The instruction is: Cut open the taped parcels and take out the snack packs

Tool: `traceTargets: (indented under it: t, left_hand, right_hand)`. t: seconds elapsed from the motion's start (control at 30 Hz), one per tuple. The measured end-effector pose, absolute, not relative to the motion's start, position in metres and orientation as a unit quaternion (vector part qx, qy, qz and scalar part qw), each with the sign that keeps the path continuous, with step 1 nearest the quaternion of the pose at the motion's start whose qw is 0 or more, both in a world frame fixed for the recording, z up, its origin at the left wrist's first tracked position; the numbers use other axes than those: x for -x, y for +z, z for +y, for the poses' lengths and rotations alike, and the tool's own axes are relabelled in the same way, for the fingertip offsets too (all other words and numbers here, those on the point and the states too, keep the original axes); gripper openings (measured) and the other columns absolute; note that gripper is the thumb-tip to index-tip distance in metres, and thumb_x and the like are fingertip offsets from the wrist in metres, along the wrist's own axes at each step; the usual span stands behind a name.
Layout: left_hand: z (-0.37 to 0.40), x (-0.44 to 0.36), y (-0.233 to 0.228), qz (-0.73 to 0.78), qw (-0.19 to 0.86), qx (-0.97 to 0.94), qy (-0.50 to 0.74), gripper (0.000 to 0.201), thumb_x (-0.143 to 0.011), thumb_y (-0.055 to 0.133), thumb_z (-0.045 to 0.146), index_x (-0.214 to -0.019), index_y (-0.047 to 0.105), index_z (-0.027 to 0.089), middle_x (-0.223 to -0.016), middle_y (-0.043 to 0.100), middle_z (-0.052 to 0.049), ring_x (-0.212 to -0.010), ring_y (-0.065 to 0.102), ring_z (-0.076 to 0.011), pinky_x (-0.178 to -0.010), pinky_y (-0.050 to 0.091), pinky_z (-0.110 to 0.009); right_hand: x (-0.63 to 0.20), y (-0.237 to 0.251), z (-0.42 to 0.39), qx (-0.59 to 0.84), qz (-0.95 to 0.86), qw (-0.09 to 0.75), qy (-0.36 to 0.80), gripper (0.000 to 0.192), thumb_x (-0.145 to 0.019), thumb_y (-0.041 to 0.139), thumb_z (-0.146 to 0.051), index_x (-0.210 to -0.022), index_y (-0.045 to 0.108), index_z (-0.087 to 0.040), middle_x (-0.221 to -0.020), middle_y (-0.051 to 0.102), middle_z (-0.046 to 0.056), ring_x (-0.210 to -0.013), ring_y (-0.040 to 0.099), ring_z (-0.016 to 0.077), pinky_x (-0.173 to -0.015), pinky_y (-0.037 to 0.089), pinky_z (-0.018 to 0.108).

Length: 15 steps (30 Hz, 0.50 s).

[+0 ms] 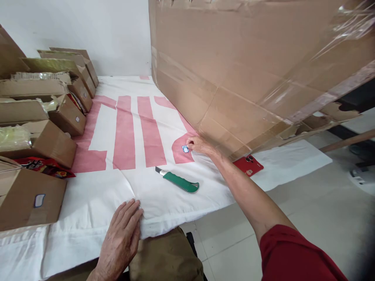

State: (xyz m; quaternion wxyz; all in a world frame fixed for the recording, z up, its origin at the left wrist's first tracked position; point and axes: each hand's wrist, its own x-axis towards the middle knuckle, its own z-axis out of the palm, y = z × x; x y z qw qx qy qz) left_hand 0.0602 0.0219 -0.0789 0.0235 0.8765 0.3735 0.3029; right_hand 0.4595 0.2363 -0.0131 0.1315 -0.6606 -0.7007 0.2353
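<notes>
- We are facing a plain white wall.
- Pale grey floor tiles are lying to our right.
- A white cloth is covering the table.

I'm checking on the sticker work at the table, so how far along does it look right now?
Done: the near box already bears a small label, as does another further back. In hand: the right hand pinches a small blue-edged sticker on the white cloth; the left hand lies flat at the cloth's edge. Left: the green knife lies untouched, and the big box shows no label.
</notes>
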Motion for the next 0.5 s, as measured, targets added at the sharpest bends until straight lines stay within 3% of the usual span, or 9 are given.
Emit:
traceTargets:
  t: [0.27,0.5]
  left_hand:
    - [0.0217,-0.0617,-0.0754,0.383,0.01,-0.876,0.291,0.037,-0.096,0.051,0.003,-0.13,0.061,0.015,-0.141,0.067,-0.015,-0.139,0.057,-0.0282,-0.119,0.045,-0.05]
    - [0.0213,-0.061,-0.0753,0.389,0.007,-0.876,0.285,0.039,-0.096,0.051,0.004,-0.13,0.061,0.017,-0.141,0.067,-0.014,-0.138,0.058,-0.0284,-0.117,0.047,-0.051]
  right_hand:
    - [-0.4602,-0.0087,0.2374,0.654,-0.697,0.139,0.26,0.015,-0.074,0.057,-0.012,-0.063,0.064,-0.02,-0.069,0.067,-0.002,-0.064,0.056,0.0134,-0.061,0.038,0.025]
    - [-0.4601,-0.0096,0.2332,0.646,-0.676,0.197,0.295,0.01,-0.078,0.062,-0.018,-0.069,0.063,-0.02,-0.073,0.071,-0.001,-0.071,0.063,0.0152,-0.065,0.045,0.024]
